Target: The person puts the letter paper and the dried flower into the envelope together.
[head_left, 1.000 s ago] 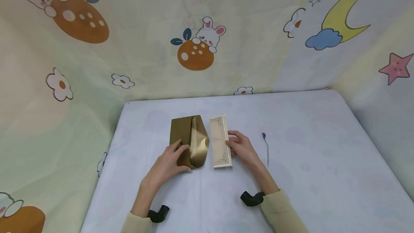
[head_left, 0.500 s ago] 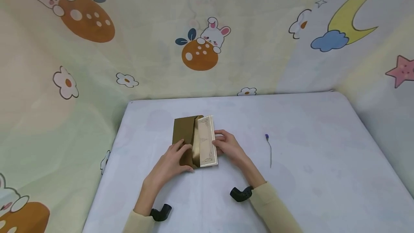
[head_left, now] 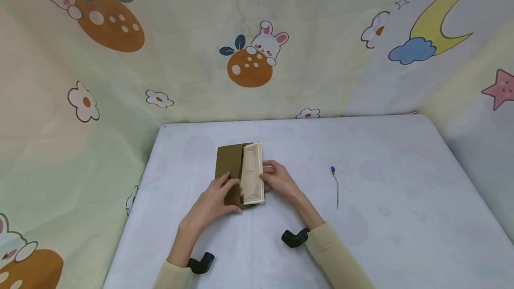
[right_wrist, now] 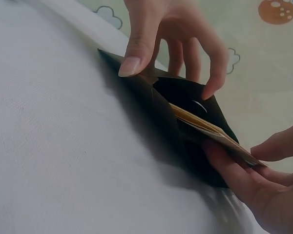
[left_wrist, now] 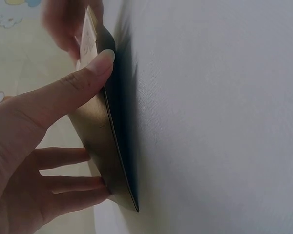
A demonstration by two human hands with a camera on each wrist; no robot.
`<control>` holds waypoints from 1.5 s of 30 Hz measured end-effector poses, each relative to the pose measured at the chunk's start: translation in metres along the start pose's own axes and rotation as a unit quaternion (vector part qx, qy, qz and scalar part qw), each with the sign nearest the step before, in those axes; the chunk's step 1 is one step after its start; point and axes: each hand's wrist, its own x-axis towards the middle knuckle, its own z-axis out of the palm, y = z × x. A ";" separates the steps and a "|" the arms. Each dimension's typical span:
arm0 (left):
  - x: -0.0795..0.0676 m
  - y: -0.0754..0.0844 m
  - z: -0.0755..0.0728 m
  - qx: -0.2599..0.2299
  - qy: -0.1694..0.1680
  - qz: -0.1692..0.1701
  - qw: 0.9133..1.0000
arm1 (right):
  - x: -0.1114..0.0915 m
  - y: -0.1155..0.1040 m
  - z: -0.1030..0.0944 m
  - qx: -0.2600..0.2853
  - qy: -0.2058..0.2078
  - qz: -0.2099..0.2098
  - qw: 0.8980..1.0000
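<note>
No legible text, numbers or brands: card, at 6 o'clock in head view, has faint central mark, unreadably small.

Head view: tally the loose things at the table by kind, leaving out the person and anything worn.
Brown-gold paper envelope: 1
Cream rectangular card with scrollwork border: 1
Small purple flower on a thin stem: 1
Total: 3
</note>
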 end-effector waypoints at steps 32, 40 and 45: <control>0.000 0.003 -0.001 -0.006 -0.008 -0.002 1.000 | 0.000 0.002 0.014 -0.073 0.005 -0.016 0.997; -0.002 0.004 -0.001 -0.008 -0.008 -0.018 1.000 | 0.008 0.004 0.023 -0.098 -0.004 -0.040 0.994; -0.001 0.005 0.001 -0.009 -0.009 -0.021 1.000 | 0.010 0.005 0.024 -0.103 -0.013 -0.038 0.994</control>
